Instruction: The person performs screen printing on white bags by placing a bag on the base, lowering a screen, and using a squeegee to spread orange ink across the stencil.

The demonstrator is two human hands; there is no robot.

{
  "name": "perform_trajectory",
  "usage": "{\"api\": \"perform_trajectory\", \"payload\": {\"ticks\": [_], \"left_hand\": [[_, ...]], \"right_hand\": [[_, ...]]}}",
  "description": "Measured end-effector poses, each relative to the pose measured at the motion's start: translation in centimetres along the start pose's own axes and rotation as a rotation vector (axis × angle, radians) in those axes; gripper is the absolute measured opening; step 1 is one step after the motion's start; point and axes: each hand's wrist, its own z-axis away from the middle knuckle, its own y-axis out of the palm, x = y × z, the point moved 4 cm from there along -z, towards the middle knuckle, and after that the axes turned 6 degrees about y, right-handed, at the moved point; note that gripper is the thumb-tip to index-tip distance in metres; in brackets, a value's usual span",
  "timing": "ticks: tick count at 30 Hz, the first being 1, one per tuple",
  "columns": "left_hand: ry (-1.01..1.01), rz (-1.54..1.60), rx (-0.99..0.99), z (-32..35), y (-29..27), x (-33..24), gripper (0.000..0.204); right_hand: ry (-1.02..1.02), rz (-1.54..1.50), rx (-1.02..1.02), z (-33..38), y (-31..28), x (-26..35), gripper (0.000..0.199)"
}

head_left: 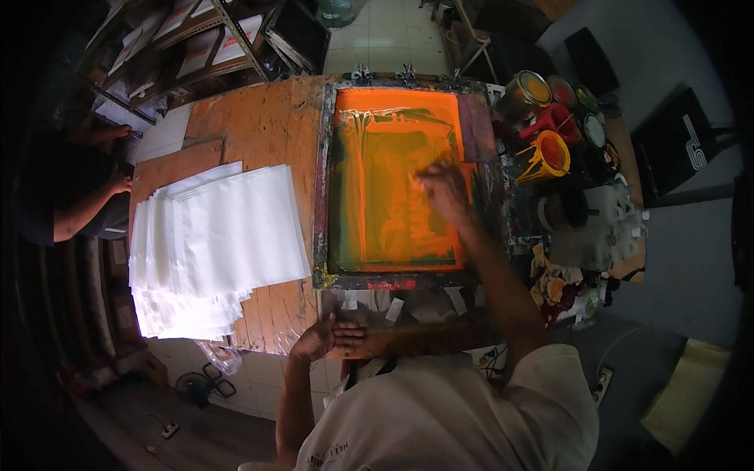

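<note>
A screen printing frame [320, 196] lies flat before me, its mesh [385, 180] smeared with bright orange ink. The ink is thick along the far edge and in streaks down the left side. My right hand [446, 190] is over the right half of the mesh with its fingers curled together. What it holds, if anything, is too small and blurred to make out. My left hand [330, 337] lies at the table's front edge, fingers stretched out and nothing in it. Left of the frame, white sheets [228, 228] are stacked in overlapping fans on the wooden table [259, 118].
Metal clamps [406, 73] grip the frame's far edge. Paint cans [528, 91] and an orange ink tub [553, 154] crowd the right side, with stained rags [554, 286] nearer me. At far left, another person's arms [90, 206] show beside the table. A shelf [184, 63] stands behind.
</note>
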Motion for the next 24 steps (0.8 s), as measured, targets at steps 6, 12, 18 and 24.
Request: {"api": "perform_trajectory", "payload": {"ticks": [6, 12, 18, 24], "left_hand": [[-0.009, 0.011, -0.012, -0.1, 0.0, 0.1, 0.073], [-0.032, -0.018, -0.063, 0.0, 0.7, -0.5, 0.08], [-0.083, -0.079, -0.071, -0.2, 0.6, -0.8, 0.087], [-0.02, -0.077, -0.09, -0.5, 0.3, -0.3, 0.082]], "right_hand": [[-0.146, -0.038, 0.047, -4.7, 5.7, 0.8, 0.033], [-0.406, -0.259, 0.332, 6.3, 3.2, 10.7, 0.035], [-0.284, -0.136, 0.114, -4.1, 5.4, 0.9, 0.023], [-0.177, -0.1, -0.177, -3.6, 3.0, -6.2, 0.022]]}}
